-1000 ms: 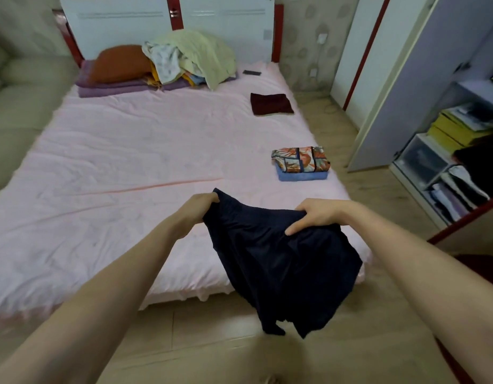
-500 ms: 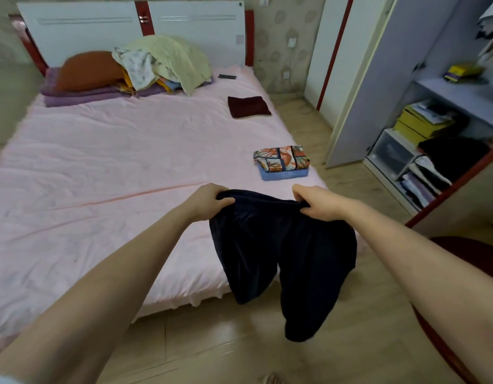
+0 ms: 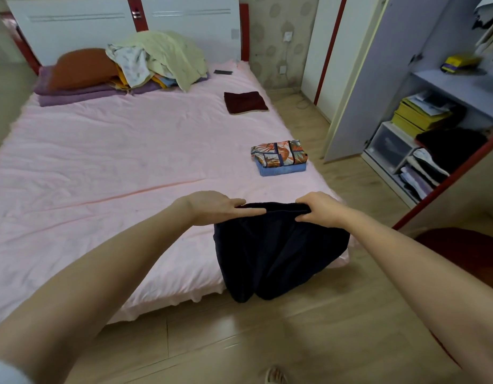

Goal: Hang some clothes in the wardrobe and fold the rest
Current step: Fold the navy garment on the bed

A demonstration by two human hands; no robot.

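- Both hands are up front: the left hand [image 3: 212, 207] and the right hand [image 3: 320, 209] each pinch the waistband of the dark navy shorts [image 3: 275, 253], thumbs underneath, fingers over the top edge.
- The shorts hang free between the hands, at about 5 o'clock from the middle of the bed [image 3: 115, 167]. Both legs dangle past the mattress corner toward the floor, and the waistband is stretched fairly level.
- My read: this is the folding step, with the garment held up to square it before it goes down.
- Out at 2 o'clock, a folded patterned piece [image 3: 280, 152] sits on top of a folded blue piece [image 3: 281, 169] near the right edge of the bed. A folded maroon item [image 3: 245, 102] lies farther up.
- At 12 o'clock, an unsorted heap of clothes [image 3: 162, 56] waits by the headboard. There is plenty left to do.
- The open wardrobe [image 3: 422, 128] stands at 3 o'clock.
- The next move probably calls for laying the shorts flat on the pink sheet, then bringing one leg over the other with the seams lined up.
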